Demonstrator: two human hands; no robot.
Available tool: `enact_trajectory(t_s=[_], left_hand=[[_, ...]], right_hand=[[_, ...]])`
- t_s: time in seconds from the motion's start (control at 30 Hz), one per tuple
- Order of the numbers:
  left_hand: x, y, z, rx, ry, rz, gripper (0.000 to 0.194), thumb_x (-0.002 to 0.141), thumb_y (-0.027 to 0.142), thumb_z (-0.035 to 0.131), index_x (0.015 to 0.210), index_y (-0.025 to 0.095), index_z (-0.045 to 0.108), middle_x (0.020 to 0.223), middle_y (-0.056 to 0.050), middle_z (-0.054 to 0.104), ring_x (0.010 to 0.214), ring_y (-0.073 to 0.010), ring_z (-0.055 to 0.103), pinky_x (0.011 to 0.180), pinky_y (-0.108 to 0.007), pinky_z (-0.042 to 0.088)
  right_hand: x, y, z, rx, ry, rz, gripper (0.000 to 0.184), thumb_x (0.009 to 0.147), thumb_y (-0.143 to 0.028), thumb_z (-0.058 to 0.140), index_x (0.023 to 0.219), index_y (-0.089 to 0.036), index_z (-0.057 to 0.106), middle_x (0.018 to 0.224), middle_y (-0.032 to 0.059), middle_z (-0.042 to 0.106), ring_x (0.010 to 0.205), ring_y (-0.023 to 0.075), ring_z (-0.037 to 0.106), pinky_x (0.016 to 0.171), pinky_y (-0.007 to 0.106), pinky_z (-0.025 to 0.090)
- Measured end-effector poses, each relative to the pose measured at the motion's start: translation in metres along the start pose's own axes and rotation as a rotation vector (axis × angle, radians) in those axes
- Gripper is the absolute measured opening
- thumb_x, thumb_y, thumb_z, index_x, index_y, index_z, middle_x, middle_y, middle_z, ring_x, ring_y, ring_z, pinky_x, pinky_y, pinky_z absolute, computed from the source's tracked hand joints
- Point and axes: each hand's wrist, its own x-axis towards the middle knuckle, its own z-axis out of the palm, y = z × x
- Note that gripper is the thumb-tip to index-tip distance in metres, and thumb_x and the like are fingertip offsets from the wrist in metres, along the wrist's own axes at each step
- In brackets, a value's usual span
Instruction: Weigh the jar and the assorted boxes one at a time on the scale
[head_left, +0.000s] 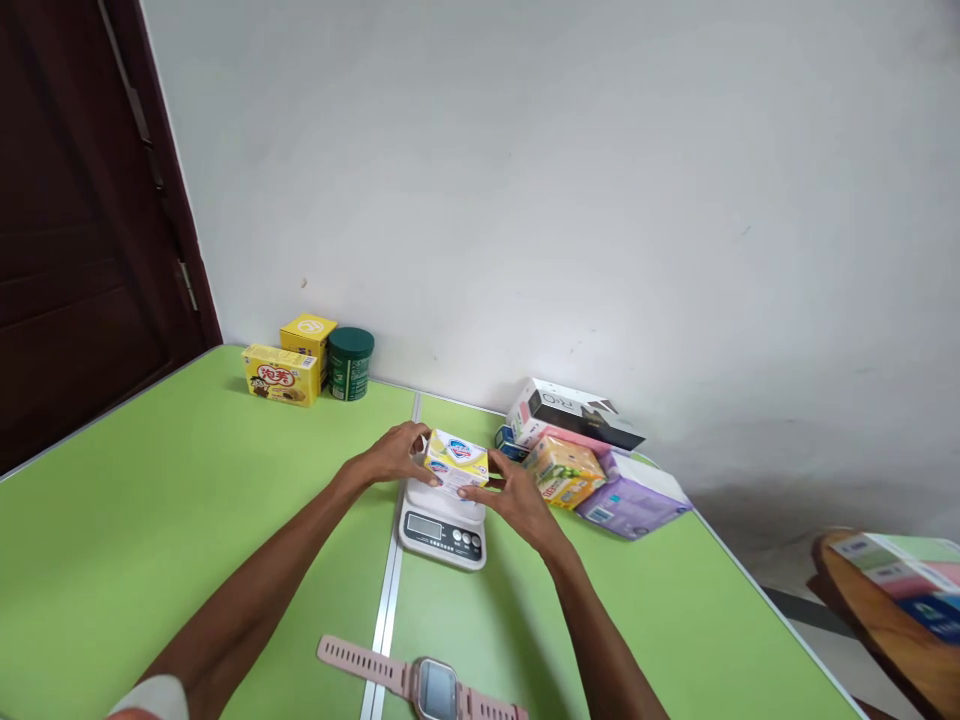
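A yellow and white soap box (459, 458) is held level at the back part of a white kitchen scale (442, 545). My left hand (396, 455) grips its left end between thumb and fingers. On the opposite end, my right hand (519, 496) pinches the box the same way. The box hides most of the weighing plate, so I cannot tell whether it rests on it. The scale's grey display and round buttons face me. Nearest my body lies a smartwatch (437, 690) with a pink strap.
At the back left stand a yellow snack box (281, 377), another yellow box (309, 332) and a green canister (350, 365). To the right are a black and white box (574, 415), an orange pack (566, 472), a purple pack (634, 495) and a small dark blue box (510, 443).
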Motion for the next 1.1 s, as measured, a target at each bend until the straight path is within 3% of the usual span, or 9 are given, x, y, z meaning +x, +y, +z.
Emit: enact_trajectory(t_s=[0.13, 0.23, 0.33, 0.4, 0.53, 0.63, 0.8, 1.1], left_hand=[[0.002, 0.002, -0.002, 0.021, -0.013, 0.023, 0.061, 0.052, 0.049, 0.095, 0.097, 0.02, 0.066, 0.092, -0.003, 0.065, 0.083, -0.0216, 0.06, 0.072, -0.031, 0.048], [-0.001, 0.005, -0.003, -0.003, -0.012, -0.003, 0.07, 0.052, 0.048, 0.095, 0.109, 0.019, 0.067, 0.097, -0.005, 0.066, 0.087, -0.0229, 0.062, 0.076, -0.033, 0.05], [-0.016, 0.005, -0.003, -0.07, 0.032, -0.062, 0.095, 0.048, 0.048, 0.097, 0.132, 0.019, 0.062, 0.112, -0.009, 0.066, 0.093, -0.0247, 0.064, 0.081, -0.036, 0.053], [-0.033, 0.0, -0.001, -0.118, 0.104, -0.121, 0.104, 0.049, 0.053, 0.096, 0.139, 0.02, 0.057, 0.118, -0.011, 0.066, 0.095, -0.0243, 0.065, 0.082, -0.036, 0.055], [-0.069, -0.021, 0.012, -0.298, 0.341, -0.283, 0.074, 0.08, 0.069, 0.069, 0.131, 0.016, 0.058, 0.109, -0.011, 0.069, 0.09, -0.0217, 0.068, 0.08, -0.036, 0.055], [-0.083, -0.035, 0.024, -0.356, 0.472, -0.322, 0.064, 0.088, 0.071, 0.053, 0.12, 0.015, 0.06, 0.1, -0.01, 0.071, 0.085, -0.0208, 0.069, 0.076, -0.035, 0.055], [-0.085, -0.036, 0.032, -0.346, 0.491, -0.306, 0.061, 0.086, 0.07, 0.056, 0.115, 0.017, 0.062, 0.1, -0.01, 0.072, 0.085, -0.0205, 0.07, 0.078, -0.036, 0.057], [-0.093, -0.023, 0.028, -0.295, 0.49, -0.264, 0.057, 0.086, 0.066, 0.062, 0.115, 0.017, 0.063, 0.101, -0.01, 0.071, 0.092, -0.0235, 0.07, 0.082, -0.039, 0.058]], right_hand=[[0.0, 0.001, 0.002, 0.032, 0.02, -0.015, 0.051, 0.065, -0.042, 0.091, 0.108, -0.021, 0.072, 0.111, 0.0076, 0.078, 0.105, 0.0308, 0.072, 0.089, 0.047, 0.061], [-0.007, 0.002, 0.003, 0.062, 0.032, 0.004, 0.058, 0.066, -0.044, 0.091, 0.114, -0.021, 0.07, 0.12, 0.0097, 0.076, 0.11, 0.0313, 0.071, 0.093, 0.049, 0.06], [-0.024, 0.01, 0.004, 0.107, 0.176, 0.036, 0.077, 0.062, -0.048, 0.093, 0.13, -0.023, 0.065, 0.133, 0.0127, 0.071, 0.121, 0.0346, 0.068, 0.1, 0.054, 0.057], [-0.041, 0.02, 0.006, 0.159, 0.303, 0.066, 0.076, 0.067, -0.055, 0.089, 0.131, -0.023, 0.065, 0.134, 0.0144, 0.071, 0.126, 0.0365, 0.066, 0.104, 0.055, 0.055], [-0.068, 0.043, 0.018, 0.218, 0.461, 0.097, 0.053, 0.086, -0.069, 0.067, 0.11, -0.023, 0.071, 0.122, 0.0143, 0.076, 0.117, 0.0348, 0.071, 0.101, 0.051, 0.057], [-0.074, 0.05, 0.029, 0.2, 0.565, 0.103, 0.051, 0.087, -0.07, 0.062, 0.103, -0.023, 0.07, 0.108, 0.012, 0.078, 0.105, 0.0323, 0.074, 0.096, 0.049, 0.059], [-0.071, 0.047, 0.035, 0.149, 0.588, 0.12, 0.053, 0.083, -0.067, 0.066, 0.108, -0.021, 0.068, 0.107, 0.0116, 0.077, 0.099, 0.0302, 0.073, 0.095, 0.048, 0.057], [-0.075, 0.046, 0.034, 0.213, 0.535, 0.13, 0.058, 0.08, -0.067, 0.07, 0.114, -0.019, 0.068, 0.119, 0.0154, 0.076, 0.114, 0.0333, 0.071, 0.104, 0.049, 0.053]])
